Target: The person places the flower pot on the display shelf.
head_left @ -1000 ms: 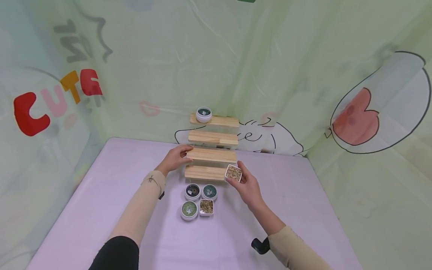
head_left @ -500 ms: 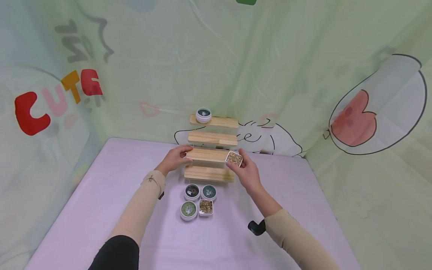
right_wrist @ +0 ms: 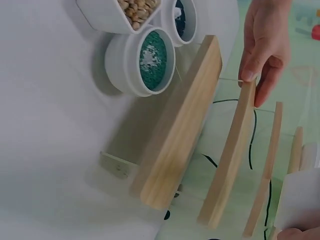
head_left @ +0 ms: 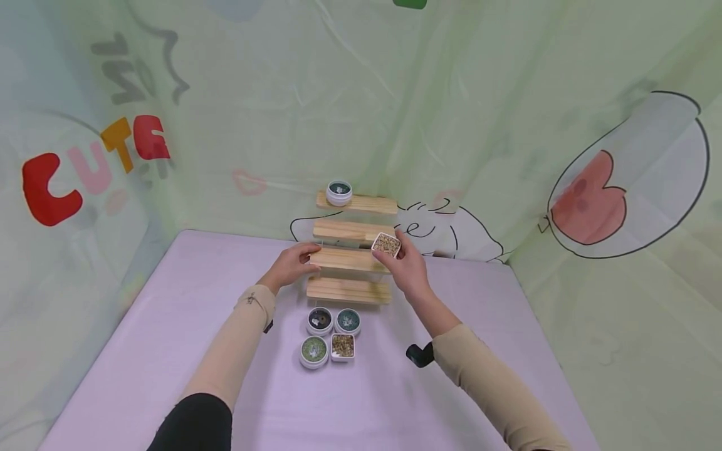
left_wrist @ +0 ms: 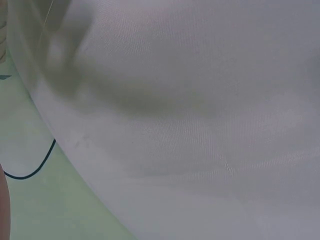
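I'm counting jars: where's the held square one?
In the head view, the square jar is in the right hand, near the right end of the wooden shelf.

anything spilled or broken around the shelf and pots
Nothing stands out: no spill shows on the table, the wooden shelf held by the left hand looks undamaged, and the square pot in the right hand looks intact.

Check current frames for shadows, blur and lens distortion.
Head: diffuse light, soft shadows on the table; left wrist: dim, soft-edged shadow, table edge bowed, probably lens distortion; right wrist: wood grain on the lowest board legible, shadow beside the teal jar, held dish cropped.
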`<state>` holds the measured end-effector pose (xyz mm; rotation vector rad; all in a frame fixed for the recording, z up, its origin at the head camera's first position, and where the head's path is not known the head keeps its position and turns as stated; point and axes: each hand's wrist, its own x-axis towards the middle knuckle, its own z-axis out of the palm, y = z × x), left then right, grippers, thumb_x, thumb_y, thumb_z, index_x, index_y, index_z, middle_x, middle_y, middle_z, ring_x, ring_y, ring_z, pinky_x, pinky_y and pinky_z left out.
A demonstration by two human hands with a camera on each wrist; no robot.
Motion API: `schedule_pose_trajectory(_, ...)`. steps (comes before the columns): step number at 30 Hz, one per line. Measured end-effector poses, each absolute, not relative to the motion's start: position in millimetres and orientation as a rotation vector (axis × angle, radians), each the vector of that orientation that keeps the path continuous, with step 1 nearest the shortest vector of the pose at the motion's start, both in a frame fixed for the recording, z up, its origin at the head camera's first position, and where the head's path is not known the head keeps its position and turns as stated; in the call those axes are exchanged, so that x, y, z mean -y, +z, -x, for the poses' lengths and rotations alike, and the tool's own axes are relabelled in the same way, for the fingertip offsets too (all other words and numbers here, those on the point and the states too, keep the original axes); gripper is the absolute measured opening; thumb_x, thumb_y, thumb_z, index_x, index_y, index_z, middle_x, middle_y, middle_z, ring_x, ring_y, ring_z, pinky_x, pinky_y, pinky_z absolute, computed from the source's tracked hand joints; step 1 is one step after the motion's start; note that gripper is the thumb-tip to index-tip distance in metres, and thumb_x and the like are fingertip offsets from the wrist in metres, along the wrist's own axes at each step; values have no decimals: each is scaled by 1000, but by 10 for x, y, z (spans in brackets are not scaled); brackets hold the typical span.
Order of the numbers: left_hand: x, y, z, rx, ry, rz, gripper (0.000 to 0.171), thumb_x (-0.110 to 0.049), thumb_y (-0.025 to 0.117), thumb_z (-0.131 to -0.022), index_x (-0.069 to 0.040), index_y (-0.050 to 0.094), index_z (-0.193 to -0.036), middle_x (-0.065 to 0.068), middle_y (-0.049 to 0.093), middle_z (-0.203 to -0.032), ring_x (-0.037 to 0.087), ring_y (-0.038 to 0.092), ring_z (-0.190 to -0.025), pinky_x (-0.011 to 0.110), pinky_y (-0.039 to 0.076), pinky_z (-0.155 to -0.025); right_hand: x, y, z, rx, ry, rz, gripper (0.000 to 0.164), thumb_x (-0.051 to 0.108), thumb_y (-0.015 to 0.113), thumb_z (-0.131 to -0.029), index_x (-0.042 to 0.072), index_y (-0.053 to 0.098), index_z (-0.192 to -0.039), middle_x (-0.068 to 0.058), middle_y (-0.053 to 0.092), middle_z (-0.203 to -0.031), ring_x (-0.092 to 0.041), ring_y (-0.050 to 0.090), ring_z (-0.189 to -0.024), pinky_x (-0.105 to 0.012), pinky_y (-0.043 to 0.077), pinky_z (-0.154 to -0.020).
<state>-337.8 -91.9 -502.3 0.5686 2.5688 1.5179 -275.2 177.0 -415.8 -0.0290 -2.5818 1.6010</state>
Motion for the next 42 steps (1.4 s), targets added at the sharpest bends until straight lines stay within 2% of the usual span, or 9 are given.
schedule_pose_trajectory(6,921,-5023,3391,-2563,1530,-576,56,-7,74,-86,4,52,-137,20,46,-145,31,46,-133,32,42,-111,-1723,-4071,2907,2565,1580,30,86,31,75,-88,7,26,-155,-14,37,-153,-20,42,-136,-34,46,-108)
schedule_pose_trajectory(12,934,-5039,3415,-2582,1505,-584,57,-8,74,-87,3,52,-137,20,46,-144,30,46,-133,30,42,-111,-1658,-3989,3077,2532,1582,69,86,33,75,-88,8,26,-155,-16,42,-149,-21,46,-132,-35,48,-106)
schedule_pose_trajectory(22,943,-5017,3424,-2594,1463,-607,58,-9,74,-87,4,51,-138,20,46,-144,31,46,-133,31,42,-111,-1543,-3882,3365,2442,1653,97,86,28,73,-90,5,21,-155,-17,32,-155,-22,41,-136,-31,43,-110)
schedule_pose_trajectory(34,937,-5010,3421,-2611,1449,-631,57,-8,74,-86,5,52,-137,22,47,-143,32,47,-132,32,43,-111,-1448,-3831,3575,2450,1543,191,81,33,71,-90,7,28,-154,-18,44,-147,-25,49,-128,-34,47,-106)
schedule_pose_trajectory(42,961,-4986,3415,-2614,1447,-655,57,-7,74,-86,6,51,-137,23,47,-143,33,47,-132,33,43,-111,-1465,-3831,3687,2482,1523,218,83,36,70,-90,8,26,-155,-16,38,-152,-25,44,-133,-33,42,-111)
